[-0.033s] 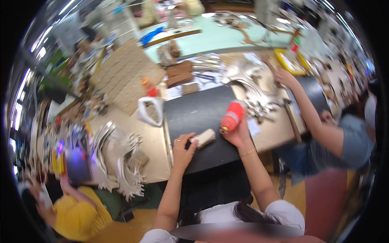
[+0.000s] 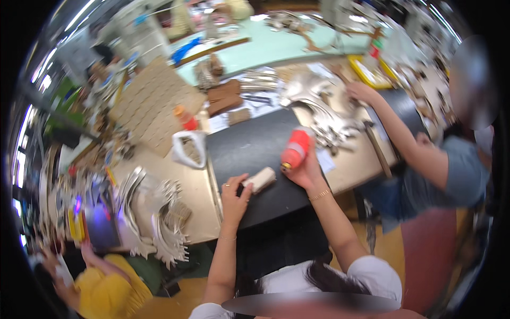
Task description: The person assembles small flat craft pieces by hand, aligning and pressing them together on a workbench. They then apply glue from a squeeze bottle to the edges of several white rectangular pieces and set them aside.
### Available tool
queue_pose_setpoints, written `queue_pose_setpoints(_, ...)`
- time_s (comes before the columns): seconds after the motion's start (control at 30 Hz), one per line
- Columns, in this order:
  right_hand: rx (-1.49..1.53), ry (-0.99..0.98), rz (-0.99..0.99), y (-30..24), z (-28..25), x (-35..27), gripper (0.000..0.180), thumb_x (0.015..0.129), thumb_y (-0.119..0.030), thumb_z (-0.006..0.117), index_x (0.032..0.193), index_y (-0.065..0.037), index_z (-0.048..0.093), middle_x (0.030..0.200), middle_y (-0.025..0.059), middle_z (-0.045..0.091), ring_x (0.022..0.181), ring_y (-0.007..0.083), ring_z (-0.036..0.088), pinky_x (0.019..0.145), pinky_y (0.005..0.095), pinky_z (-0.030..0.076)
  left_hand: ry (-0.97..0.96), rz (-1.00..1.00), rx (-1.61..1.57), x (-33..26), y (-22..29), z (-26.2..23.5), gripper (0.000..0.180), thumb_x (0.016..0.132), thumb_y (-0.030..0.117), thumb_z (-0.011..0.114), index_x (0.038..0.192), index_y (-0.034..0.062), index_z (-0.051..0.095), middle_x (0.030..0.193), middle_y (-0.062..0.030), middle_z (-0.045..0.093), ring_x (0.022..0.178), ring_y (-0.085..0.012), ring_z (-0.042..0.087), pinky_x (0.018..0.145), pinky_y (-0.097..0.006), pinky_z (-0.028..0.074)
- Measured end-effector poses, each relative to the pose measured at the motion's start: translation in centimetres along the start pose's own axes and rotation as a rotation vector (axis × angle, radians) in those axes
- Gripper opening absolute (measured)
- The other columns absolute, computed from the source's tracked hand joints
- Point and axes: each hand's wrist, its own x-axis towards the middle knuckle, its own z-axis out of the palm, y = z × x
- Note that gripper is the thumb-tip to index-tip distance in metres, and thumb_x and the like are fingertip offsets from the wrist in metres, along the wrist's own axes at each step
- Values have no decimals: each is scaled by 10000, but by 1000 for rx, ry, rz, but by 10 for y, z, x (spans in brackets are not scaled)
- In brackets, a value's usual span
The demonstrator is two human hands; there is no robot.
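Note:
In my right hand (image 2: 309, 173) is a red squeeze bottle (image 2: 298, 144) with a pale label band. Its narrow, brass-coloured tip slants down toward the left, above a black work mat (image 2: 249, 138). My left hand (image 2: 235, 201) has its fingers closed at the near left end of a short, pale, roll-like bundle (image 2: 261, 180) low over the mat. Blur hides what the bundle is made of. A gap separates the bottle's tip from the bundle.
A white bag (image 2: 189, 149) and an orange-capped red bottle (image 2: 186, 118) stand left of the mat. Curved, silvery-beige cut pieces (image 2: 159, 212) lie further left. Brown pieces (image 2: 223, 97) lie beyond the mat. At right, a co-worker's arm (image 2: 396, 125) reaches over the table near a hammer-like tool (image 2: 377, 149).
The whole view has shifted slightly, so the table and both hands appear a little further left. My grip on the bottle and the bundle looks the same.

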Motion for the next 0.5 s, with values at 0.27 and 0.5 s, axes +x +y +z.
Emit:
queue_pose_setpoints(0.27, -62, -8, -34, -5, 10, -1, 642, 863, -765, 529, 1161, -197, 554, 958, 8, 664, 784, 178, 663, 595, 348, 544, -68, -62, -97, 6, -6, -1, 293, 912, 188, 695, 1150, 19, 674, 1041, -120, 651, 977, -259, 605, 900, -361, 450)
queue_pose_setpoints(0.5, -73, -30, -26, -5, 9, -2, 647, 870, -757, 530, 1176, -187, 545, 985, 10, 668, 829, 165, 668, 623, 360, 546, -75, -36, -47, 6, -5, -2, 315, 902, 191, 709, 1164, 21, 672, 1051, -113, 644, 987, -253, 604, 909, -356, 453)
